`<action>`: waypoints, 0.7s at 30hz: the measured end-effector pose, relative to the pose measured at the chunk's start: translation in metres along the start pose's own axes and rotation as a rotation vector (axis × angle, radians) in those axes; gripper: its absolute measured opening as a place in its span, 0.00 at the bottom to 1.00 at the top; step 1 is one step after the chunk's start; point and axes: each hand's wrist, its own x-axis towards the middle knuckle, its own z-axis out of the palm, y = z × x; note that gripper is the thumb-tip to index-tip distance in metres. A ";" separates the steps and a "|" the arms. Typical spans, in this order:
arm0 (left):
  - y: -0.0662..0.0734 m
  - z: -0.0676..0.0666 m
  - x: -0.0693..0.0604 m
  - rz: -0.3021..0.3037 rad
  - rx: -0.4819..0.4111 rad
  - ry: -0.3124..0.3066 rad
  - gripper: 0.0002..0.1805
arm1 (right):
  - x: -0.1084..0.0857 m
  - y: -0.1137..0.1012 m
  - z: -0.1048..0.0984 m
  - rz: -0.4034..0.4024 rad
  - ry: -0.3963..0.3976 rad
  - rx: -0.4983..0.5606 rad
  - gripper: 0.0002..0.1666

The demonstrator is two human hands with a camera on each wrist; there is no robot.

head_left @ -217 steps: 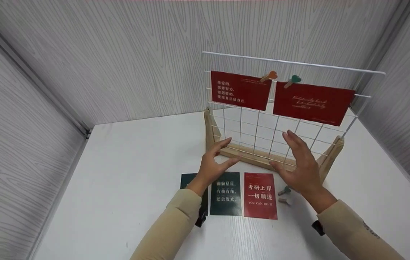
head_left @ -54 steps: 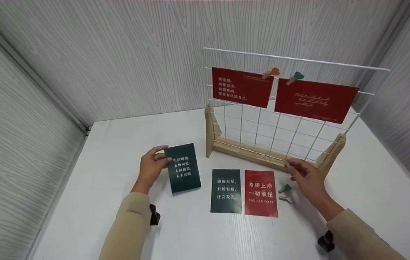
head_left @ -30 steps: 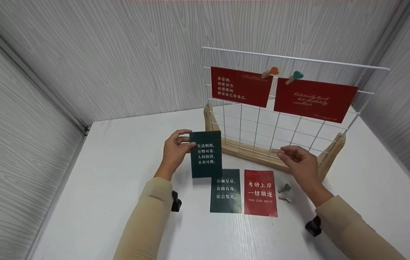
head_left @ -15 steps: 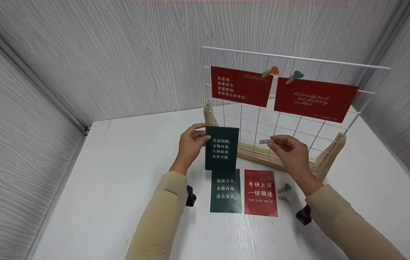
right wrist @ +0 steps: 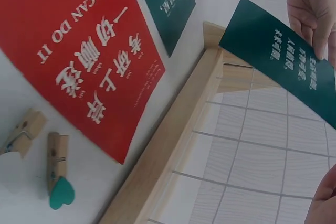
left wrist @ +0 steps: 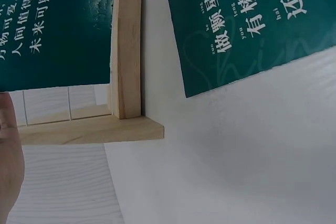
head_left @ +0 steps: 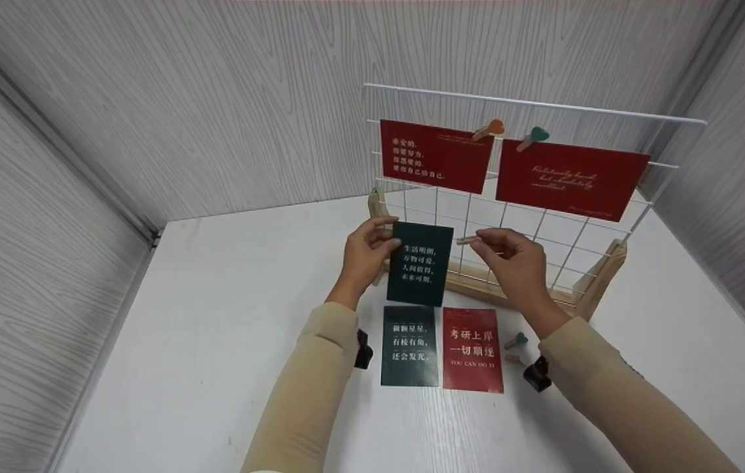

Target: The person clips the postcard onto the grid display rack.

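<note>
My left hand pinches a dark green card by its upper left edge. The card stands upright in front of the lower left of a white wire grid in a wooden stand. Thumb and fingers of my right hand grip a small wooden clothespin, its tip just right of the card's upper right edge and apart from it. In the right wrist view the card is tilted, and the clothespin is out of sight. Whether the card touches the grid, I cannot tell.
Two red cards hang on the grid under an orange-heart clothespin and a green-heart clothespin. On the white table lie another green card and a red card. Two clothespins lie beside them, one green-hearted, one pale-hearted.
Both hands were empty 7.2 s ago, with this green card on the table. Since picking it up, my left hand has carried it rightward to the grid; my right has brought the clothespin leftward and up.
</note>
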 end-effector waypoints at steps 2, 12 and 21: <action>0.000 0.003 0.001 -0.006 -0.002 -0.005 0.20 | 0.005 0.007 0.004 -0.012 0.012 -0.013 0.13; 0.003 0.015 0.010 0.033 -0.021 -0.003 0.19 | 0.017 -0.007 0.020 -0.017 0.040 -0.128 0.14; 0.004 0.021 0.015 0.030 0.015 0.022 0.18 | 0.024 -0.014 0.032 -0.019 0.097 -0.154 0.12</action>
